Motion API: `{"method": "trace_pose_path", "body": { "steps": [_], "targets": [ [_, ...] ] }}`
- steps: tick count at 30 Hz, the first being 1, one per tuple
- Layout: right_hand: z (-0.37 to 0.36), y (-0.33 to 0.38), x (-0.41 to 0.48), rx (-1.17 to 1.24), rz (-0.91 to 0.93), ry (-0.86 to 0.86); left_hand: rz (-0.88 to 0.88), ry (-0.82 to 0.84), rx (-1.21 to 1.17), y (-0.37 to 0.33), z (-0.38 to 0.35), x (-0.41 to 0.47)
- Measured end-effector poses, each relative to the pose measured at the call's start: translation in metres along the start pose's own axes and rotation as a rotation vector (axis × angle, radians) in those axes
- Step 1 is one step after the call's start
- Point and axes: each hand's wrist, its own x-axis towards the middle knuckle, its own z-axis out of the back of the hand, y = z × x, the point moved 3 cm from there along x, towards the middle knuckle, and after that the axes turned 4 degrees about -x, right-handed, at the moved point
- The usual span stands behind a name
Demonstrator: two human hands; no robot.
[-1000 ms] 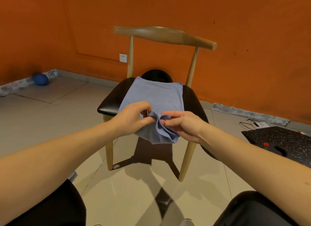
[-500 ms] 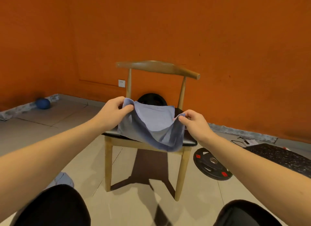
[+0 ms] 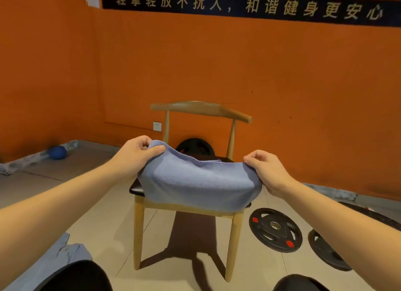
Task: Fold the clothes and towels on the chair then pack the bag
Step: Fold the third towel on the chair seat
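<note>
A light blue towel [image 3: 195, 182] hangs stretched between my two hands above the front of a wooden chair [image 3: 201, 109] with a black seat. My left hand [image 3: 138, 154] pinches the towel's upper left corner. My right hand [image 3: 264, 169] grips its right corner, slightly lower. The towel sags in the middle and its lower fold drapes over the seat's front edge. No bag is in view.
Black weight plates [image 3: 275, 230] lie on the tiled floor right of the chair, and another leans behind the seat. More blue fabric [image 3: 63, 256] lies on the floor at lower left. A blue ball [image 3: 57, 152] rests by the orange wall.
My hands have moved apart and upward, spreading the towel wide from a bunched grip at its front edge. The view has tilted up, showing more wall.
</note>
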Motion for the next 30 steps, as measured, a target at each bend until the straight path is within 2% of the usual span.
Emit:
{"method": "trace_pose_path", "body": {
  "steps": [6, 12, 16, 21, 27, 30],
  "targets": [
    [-0.020, -0.016, 0.041, -0.102, -0.014, -0.033, 0.075, -0.003, -0.012, 0.032, -0.012, 0.032],
    [-0.039, -0.041, 0.115, 0.050, -0.258, 0.197, 0.222, -0.014, -0.144, 0.070, -0.027, 0.090],
    [-0.054, -0.055, 0.174, -0.061, -0.294, 0.121, 0.333, -0.055, -0.223, 0.093, -0.037, 0.145],
    [-0.082, -0.081, 0.251, -0.163, -0.303, 0.040, 0.293, -0.060, -0.070, 0.125, -0.060, 0.224],
    [-0.124, -0.151, 0.320, -0.285, -0.338, 0.054, 0.247, -0.014, 0.181, 0.200, -0.096, 0.291],
    [-0.142, -0.184, 0.334, -0.337, -0.365, 0.085, 0.271, 0.070, 0.296, 0.234, -0.115, 0.304]
  ]
}}
